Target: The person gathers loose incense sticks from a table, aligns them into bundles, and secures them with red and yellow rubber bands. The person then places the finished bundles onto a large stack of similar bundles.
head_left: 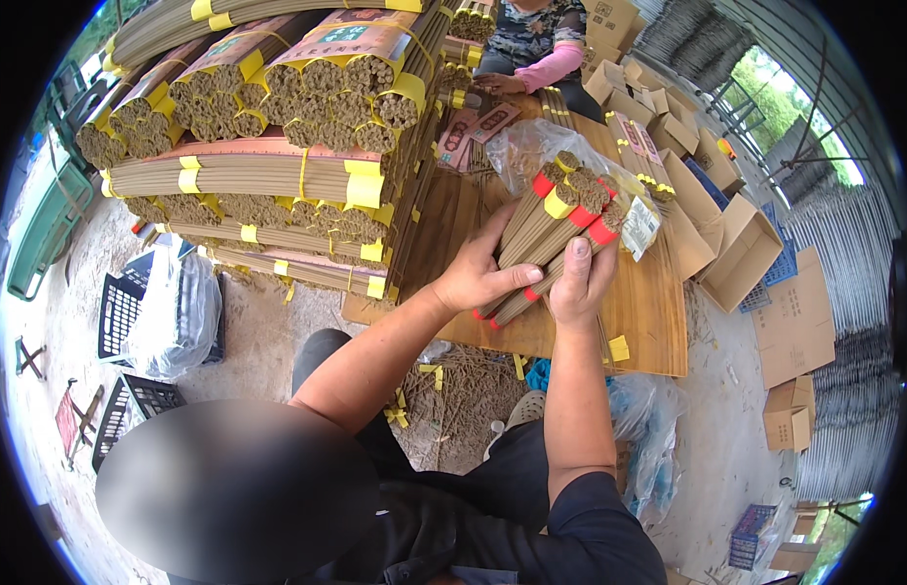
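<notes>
Between my two hands is a cluster of brown incense stick bundles (537,232), tilted over the wooden table (650,317). Red and yellow paper bands wrap the bundles near their far ends, and red bands show at the near ends. My left hand (482,269) grips the cluster from the left, its thumb lying across the sticks. On the right side my right hand (576,283) presses against it, thumb pointing up; most of its fingers are hidden behind the bundles. A clear plastic bag (527,146) lies just beyond, with printed paper labels (459,138) to its left.
A tall stack of banded incense bundles (268,180) rises at the left. Cardboard boxes (741,249) stand along the right. Across the table sits another person (543,44) with a pink sleeve. Black plastic crates (119,317) are on the floor at left; scraps (453,400) lie below the table.
</notes>
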Action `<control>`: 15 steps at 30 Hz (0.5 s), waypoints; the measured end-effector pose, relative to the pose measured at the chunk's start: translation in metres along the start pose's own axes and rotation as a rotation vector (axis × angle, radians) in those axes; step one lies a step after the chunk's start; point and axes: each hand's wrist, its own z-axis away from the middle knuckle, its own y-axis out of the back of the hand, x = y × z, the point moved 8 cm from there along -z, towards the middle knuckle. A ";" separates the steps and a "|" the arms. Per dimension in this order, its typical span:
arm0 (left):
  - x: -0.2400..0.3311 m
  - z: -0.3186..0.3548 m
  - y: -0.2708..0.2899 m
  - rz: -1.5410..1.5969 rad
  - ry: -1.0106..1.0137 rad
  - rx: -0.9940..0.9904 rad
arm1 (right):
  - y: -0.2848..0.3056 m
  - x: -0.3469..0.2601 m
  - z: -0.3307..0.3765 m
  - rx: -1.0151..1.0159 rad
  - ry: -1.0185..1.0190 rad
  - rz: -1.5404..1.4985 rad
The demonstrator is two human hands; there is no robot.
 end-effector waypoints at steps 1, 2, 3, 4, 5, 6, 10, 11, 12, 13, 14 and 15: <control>-0.001 0.000 0.001 -0.016 0.026 -0.004 | -0.001 -0.004 -0.002 -0.021 0.015 0.023; -0.001 0.000 0.002 -0.032 0.051 -0.008 | -0.001 -0.009 -0.004 -0.041 0.030 0.045; -0.001 0.000 0.003 -0.046 0.077 -0.014 | -0.001 -0.013 -0.006 -0.060 0.045 0.071; 0.001 -0.001 0.003 -0.080 0.077 -0.020 | 0.001 -0.013 -0.005 -0.051 0.047 0.081; 0.004 -0.003 0.003 -0.114 0.078 -0.025 | 0.001 -0.011 -0.003 -0.041 0.049 0.091; 0.007 -0.004 0.003 -0.148 0.078 -0.030 | 0.001 -0.010 -0.003 -0.032 0.050 0.101; 0.009 -0.007 0.003 -0.186 0.048 -0.051 | 0.001 -0.017 -0.007 -0.039 0.126 0.161; 0.005 -0.007 0.003 -0.170 0.077 -0.069 | 0.001 -0.016 -0.006 -0.050 0.117 0.156; 0.002 -0.007 0.003 -0.154 0.107 -0.087 | 0.002 -0.016 -0.006 -0.060 0.108 0.152; 0.000 -0.007 0.002 -0.138 0.137 -0.104 | 0.002 -0.014 -0.006 -0.059 0.099 0.161; 0.000 -0.007 0.002 -0.104 0.154 -0.104 | 0.002 -0.012 -0.005 -0.058 0.089 0.169; 0.006 -0.007 0.000 -0.068 0.170 -0.104 | 0.003 -0.010 -0.004 -0.059 0.078 0.180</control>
